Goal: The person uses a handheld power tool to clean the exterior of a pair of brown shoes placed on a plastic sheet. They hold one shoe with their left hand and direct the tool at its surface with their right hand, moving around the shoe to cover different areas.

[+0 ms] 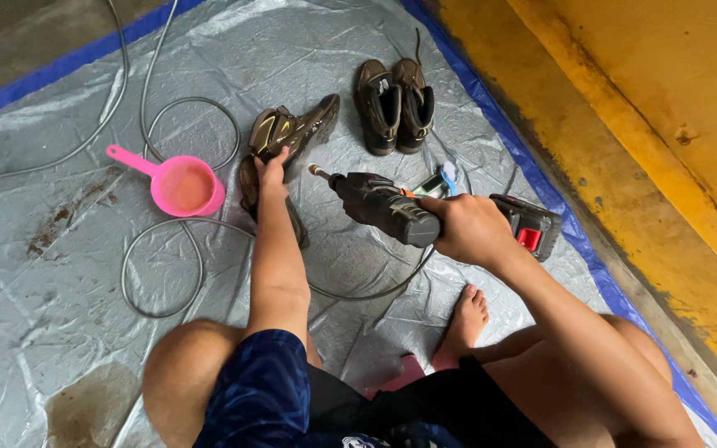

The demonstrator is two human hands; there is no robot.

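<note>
My right hand [468, 228] grips a dark cordless power tool [387, 207] with a red-and-black battery base [530, 226]; its nozzle points left toward a brown shoe. My left hand [271, 170] rests on that brown shoe [292, 129], which lies tilted on the grey tarp. A second brown shoe [250, 187] lies partly hidden beneath my left forearm. A blue-and-white brush [445, 176] lies just behind the tool.
A pair of dark shoes [394, 99] stands upright farther back. A pink water scoop [178, 184] sits to the left. A thin grey hose [159, 124] loops across the grey tarp [43, 274]. A yellow wall [665, 108] borders the right. My bare foot [464, 323] rests on the tarp.
</note>
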